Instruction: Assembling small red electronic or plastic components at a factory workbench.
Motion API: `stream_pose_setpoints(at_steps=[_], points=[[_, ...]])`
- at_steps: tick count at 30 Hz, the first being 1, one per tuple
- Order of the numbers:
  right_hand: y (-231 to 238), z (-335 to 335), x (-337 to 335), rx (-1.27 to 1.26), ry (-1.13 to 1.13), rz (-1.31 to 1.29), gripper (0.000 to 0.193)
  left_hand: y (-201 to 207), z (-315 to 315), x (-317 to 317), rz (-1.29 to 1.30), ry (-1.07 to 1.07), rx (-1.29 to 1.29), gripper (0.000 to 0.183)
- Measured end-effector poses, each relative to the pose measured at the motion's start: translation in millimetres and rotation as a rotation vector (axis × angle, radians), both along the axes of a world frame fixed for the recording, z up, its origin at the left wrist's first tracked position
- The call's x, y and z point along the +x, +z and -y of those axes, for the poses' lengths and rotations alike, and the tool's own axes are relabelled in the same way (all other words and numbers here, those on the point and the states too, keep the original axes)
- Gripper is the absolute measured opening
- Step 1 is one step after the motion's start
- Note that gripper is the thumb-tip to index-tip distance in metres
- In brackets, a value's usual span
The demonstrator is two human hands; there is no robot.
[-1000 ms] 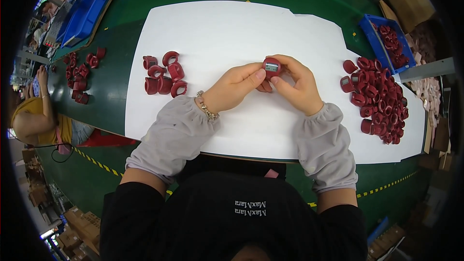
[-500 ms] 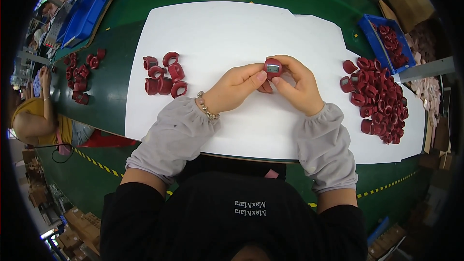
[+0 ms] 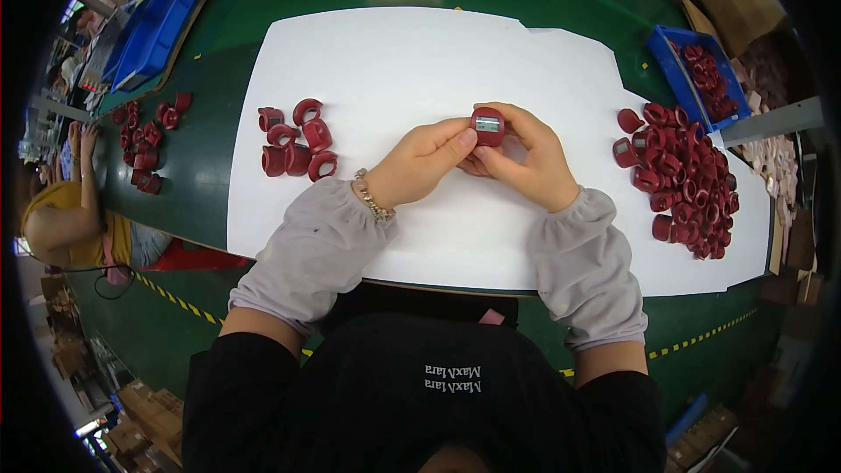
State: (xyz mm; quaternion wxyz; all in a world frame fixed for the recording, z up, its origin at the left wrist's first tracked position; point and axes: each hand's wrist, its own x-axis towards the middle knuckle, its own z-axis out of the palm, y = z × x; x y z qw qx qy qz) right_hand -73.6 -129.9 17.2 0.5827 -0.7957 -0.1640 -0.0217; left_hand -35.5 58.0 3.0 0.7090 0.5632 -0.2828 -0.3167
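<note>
Between my two hands, above the white paper sheet (image 3: 394, 61), is a dark red digital watch (image 3: 488, 124) with a curved band and a small grey display facing up. My left hand (image 3: 419, 160) closes its thumb and fingers on the watch's left side. From the right, my right hand (image 3: 531, 165) grips it too, thumb below the display; its other fingertips are partly hidden behind. A small group of similar red watches (image 3: 316, 133) lies on the paper to my left. A large heap of them (image 3: 683, 171) lies to my right.
Beyond the heap stands a blue bin (image 3: 663, 52) holding more red pieces. At far left, another person (image 3: 66, 219) sits at the green table (image 3: 206, 79) near scattered red watches (image 3: 144, 136). A long blue tray (image 3: 162, 22) lies at the back left.
Both hands have shifted slightly left with the watch, and its display has tilted a little. The right fingers have closed in around it. The watch groups on the paper look unchanged.
</note>
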Motion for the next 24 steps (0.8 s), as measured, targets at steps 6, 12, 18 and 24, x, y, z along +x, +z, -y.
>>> stream_pose_setpoints(at_steps=[6, 12, 18, 24], points=[[0.5, 0.8, -0.7, 0.025, -0.005, -0.004, 0.041, 1.2, -0.5, 0.1, 0.002, -0.007, 0.002, 0.038], [1.6, 0.1, -0.8, 0.044, 0.002, -0.028, 0.041, 0.1, -0.7, 0.0, -0.003, 0.005, 0.012, 0.038], [2.7, 0.6, -1.2, 0.017, -0.002, -0.007, 0.042, 0.2, -0.5, -0.7, -0.007, -0.006, 0.012, 0.038], [2.5, 1.7, -0.4, 0.007, 0.001, -0.017, 0.042, 2.6, -0.6, -0.5, 0.017, 0.001, 0.023, 0.038]])
